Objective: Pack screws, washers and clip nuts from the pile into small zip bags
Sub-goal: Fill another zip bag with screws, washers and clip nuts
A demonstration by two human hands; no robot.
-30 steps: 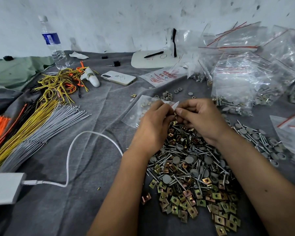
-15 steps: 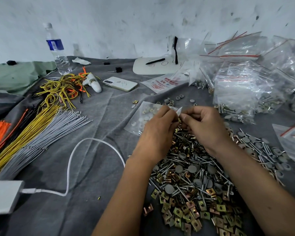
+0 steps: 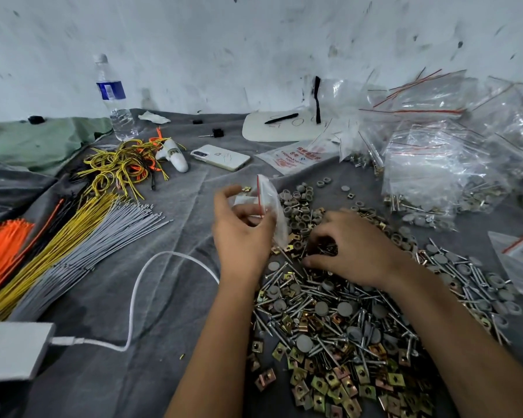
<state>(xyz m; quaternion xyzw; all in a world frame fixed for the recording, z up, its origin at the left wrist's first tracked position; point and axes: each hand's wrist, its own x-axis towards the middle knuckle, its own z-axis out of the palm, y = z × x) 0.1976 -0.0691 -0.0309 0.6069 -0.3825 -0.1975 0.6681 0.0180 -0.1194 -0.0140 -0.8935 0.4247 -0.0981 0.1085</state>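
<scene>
Right hand (image 3: pixel 354 248) dropped onto pile (image 3: pixel 338 324); phone (image 3: pixel 221 156) beyond.

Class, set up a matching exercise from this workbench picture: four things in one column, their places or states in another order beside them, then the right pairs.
1. small zip bag
2. water bottle
3. phone
4. right hand

A. stands upright by the wall
B. lies flat on the grey cloth
C. held up in the left hand
D. reaches into the hardware pile

Pairs: 1-C, 2-A, 3-B, 4-D
</scene>
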